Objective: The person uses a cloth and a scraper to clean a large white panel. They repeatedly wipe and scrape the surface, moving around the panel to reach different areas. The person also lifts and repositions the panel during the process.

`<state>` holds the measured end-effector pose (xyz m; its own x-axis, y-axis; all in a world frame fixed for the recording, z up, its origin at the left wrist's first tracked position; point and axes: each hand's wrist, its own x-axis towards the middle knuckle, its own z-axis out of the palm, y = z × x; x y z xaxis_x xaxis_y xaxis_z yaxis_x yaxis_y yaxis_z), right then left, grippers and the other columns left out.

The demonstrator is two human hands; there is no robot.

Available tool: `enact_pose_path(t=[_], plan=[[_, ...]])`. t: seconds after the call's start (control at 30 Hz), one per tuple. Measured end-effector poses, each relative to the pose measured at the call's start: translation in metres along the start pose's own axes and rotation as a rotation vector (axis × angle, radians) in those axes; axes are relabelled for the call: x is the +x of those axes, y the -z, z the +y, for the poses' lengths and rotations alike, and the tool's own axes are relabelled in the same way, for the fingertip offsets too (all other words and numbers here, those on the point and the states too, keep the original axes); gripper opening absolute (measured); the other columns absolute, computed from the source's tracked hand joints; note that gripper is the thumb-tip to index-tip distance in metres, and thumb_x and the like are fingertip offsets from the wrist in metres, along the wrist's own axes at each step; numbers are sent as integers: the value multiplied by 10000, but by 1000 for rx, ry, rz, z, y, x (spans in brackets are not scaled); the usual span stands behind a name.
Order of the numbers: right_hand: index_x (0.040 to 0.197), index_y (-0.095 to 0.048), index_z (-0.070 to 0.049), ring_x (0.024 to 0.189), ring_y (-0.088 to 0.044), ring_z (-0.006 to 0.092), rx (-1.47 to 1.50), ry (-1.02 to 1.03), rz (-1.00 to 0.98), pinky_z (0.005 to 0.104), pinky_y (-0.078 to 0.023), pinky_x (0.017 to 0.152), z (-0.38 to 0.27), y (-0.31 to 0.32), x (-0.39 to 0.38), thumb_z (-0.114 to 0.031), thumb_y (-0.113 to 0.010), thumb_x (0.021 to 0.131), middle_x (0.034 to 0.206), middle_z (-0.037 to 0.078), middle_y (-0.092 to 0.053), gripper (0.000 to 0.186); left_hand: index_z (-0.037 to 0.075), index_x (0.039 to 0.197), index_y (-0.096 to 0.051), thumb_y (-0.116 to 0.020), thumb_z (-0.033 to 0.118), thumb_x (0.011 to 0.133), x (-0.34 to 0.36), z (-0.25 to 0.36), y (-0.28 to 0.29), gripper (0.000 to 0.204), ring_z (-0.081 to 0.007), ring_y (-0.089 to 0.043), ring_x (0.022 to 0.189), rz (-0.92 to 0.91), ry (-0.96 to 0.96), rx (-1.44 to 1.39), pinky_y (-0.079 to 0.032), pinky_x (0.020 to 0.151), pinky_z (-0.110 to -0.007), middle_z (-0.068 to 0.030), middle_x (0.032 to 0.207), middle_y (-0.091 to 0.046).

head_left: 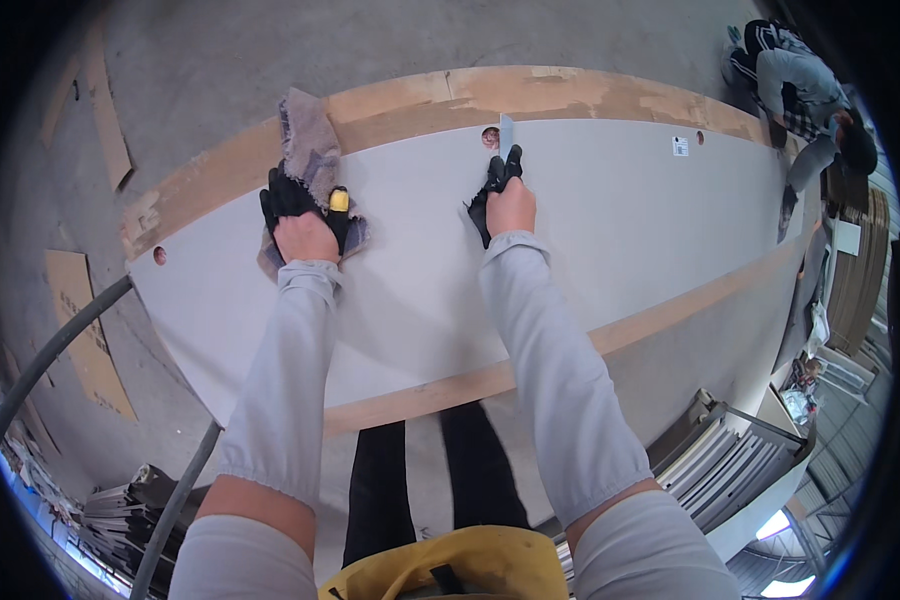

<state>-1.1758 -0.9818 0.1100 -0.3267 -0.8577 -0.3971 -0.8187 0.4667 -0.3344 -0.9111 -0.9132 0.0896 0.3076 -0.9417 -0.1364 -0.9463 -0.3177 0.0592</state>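
Observation:
A long white panel (590,230) with bare wooden edge strips lies across the middle of the view. My left hand (305,215), in a black glove with a yellow tip on one finger, presses a grey cloth (310,140) onto the panel's far edge. My right hand (502,195), also gloved in black, grips a flat metal scraper blade (506,133) whose tip sits beside a small round hole (490,135) near the far edge. Both arms wear light grey sleeves.
Another person (805,95) crouches at the panel's far right end. Grey hoses (55,350) run along the concrete floor at left. Cardboard pieces (85,330) lie on the floor. Stacked panels (720,460) sit at lower right and dark stacked sheets (120,510) at lower left.

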Motion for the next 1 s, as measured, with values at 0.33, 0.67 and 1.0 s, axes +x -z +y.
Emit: enact_pose_path(t=[0.33, 0.67, 1.0], plan=[[840, -632, -16, 836, -617, 370, -288, 518, -437, 458, -493, 762, -3, 8, -15, -154, -565, 766, 880, 206, -639, 171, -18, 727, -670, -615, 291, 762, 3, -6, -10, 316, -346, -597, 817, 142, 15, 73, -464, 754, -437, -206, 811, -634], [851, -609, -1, 822, -616, 390, 12, -97, -71, 471, -496, 736, -25, -9, -32, -127, -593, 787, 861, 220, -639, 142, -115, 1270, -409, -646, 326, 720, 15, 14, 24, 743, -382, -424, 1212, -445, 198, -49, -329, 1050, -411, -274, 1314, -433], [881, -608, 13, 867, -603, 405, 83, -159, 86, 473, -482, 766, -31, -11, -13, -108, -570, 789, 898, 230, -636, 156, -78, 1039, -523, -620, 372, 737, 2, -4, -3, 550, -350, -495, 1072, -124, 88, -46, -350, 953, -413, -236, 1127, -502]])
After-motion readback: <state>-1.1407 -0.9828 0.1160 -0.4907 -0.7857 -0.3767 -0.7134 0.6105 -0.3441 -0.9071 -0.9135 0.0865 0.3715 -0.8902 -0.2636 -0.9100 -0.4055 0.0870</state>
